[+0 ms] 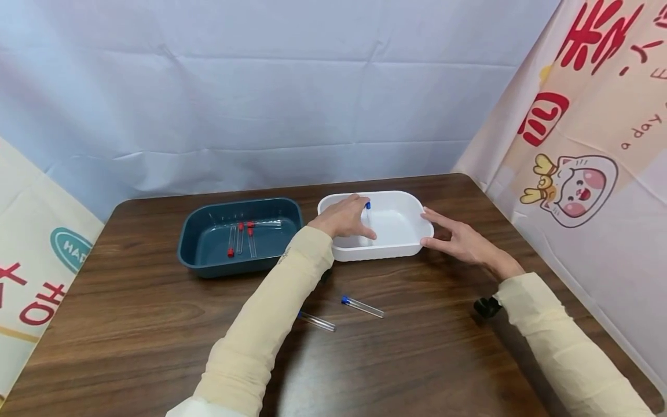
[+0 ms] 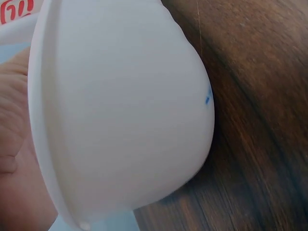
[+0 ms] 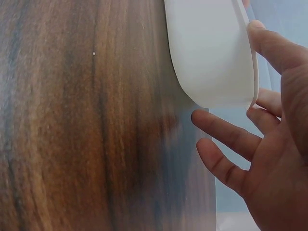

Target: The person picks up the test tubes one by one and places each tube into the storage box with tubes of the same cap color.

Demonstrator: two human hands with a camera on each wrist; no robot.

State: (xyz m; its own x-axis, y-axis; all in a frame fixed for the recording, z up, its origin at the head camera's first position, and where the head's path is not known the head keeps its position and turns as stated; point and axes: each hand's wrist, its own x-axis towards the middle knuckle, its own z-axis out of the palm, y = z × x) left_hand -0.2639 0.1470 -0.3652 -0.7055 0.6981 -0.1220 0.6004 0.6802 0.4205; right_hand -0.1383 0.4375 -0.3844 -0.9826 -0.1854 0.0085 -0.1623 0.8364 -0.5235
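Observation:
My left hand [image 1: 344,219] reaches over the left part of the white basin [image 1: 385,252], thumb apart from its fingers. Between them shows a clear test tube with a blue cap [image 1: 367,205], inside the basin, the cap right beside the fingertips. In the left wrist view the basin's outer wall [image 2: 125,110] covers most of this hand. At the basin's right end my right hand [image 1: 461,240] touches the rim with spread, fairly straight fingers. In the right wrist view its thumb [image 3: 269,41] lies at the rim, and two fingers extend below the basin's end.
A dark teal basin [image 1: 239,268] stands to the left, with several red-capped test tubes [image 1: 240,238] inside. Two blue-capped test tubes [image 1: 363,307] lie on the wooden table [image 1: 130,330] in front of the white basin, one partly behind my left sleeve. Cloth hangs behind the table.

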